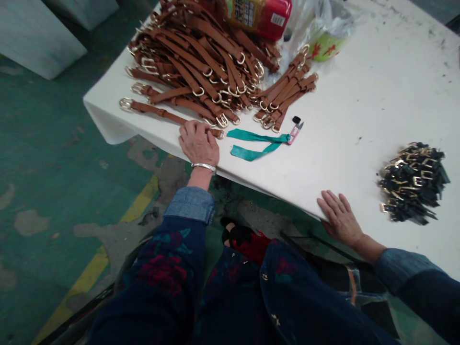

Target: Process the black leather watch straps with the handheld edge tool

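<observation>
Tan belts (187, 62) with gold-coloured pin buckles lie in a large overlapping pile on the far part of the worktop (377, 96). The left hand (199, 143) rests palm down on the strap of the nearest belt (161, 114), fingers lightly curled and not pinching it; a silver bangle (203, 167) circles the wrist above a rolled denim cuff (190, 203). The right hand (339, 218) lies spread and empty at the worktop's near edge, fingers splayed on the surface.

Just beside the left hand, a loose teal ribbon (257, 142) lies with one end touching a pair of pink thread snips (295, 132). A small black object (296, 120) sits just above the snips. A smaller bundle of tan belts (283, 91) lies between the ribbon and the plastic bag (323, 28) at the far edge, near a red-and-gold packet (258, 17). Right of the right hand is a heap of short black straps with gold-coloured buckles (413, 184). Below the worktop are the person's dark floral trousers (161, 273), and beyond them a worn green floor (46, 191) with a yellow line (93, 261).
</observation>
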The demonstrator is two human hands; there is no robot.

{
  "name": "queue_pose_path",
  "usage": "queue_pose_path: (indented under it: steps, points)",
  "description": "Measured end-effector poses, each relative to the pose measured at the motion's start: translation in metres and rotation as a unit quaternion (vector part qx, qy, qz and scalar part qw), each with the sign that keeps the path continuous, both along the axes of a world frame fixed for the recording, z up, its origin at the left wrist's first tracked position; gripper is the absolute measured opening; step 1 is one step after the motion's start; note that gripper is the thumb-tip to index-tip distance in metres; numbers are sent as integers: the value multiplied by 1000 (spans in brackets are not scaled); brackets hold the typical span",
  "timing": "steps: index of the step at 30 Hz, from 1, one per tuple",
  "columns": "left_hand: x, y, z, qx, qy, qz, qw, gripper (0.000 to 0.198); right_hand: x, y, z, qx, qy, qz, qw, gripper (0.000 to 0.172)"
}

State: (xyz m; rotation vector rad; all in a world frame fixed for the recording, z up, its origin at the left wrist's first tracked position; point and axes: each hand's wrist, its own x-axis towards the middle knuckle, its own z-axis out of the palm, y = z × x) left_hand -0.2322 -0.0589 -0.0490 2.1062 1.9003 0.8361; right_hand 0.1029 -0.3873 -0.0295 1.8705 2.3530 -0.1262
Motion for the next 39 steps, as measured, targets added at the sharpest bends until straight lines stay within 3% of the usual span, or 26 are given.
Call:
queue_pose_path:
  steps: [39]
  points:
    - [1, -2, 6, -16, 20, 6, 1000, 24, -1, 0, 1, 1, 2, 6, 1000, 81]
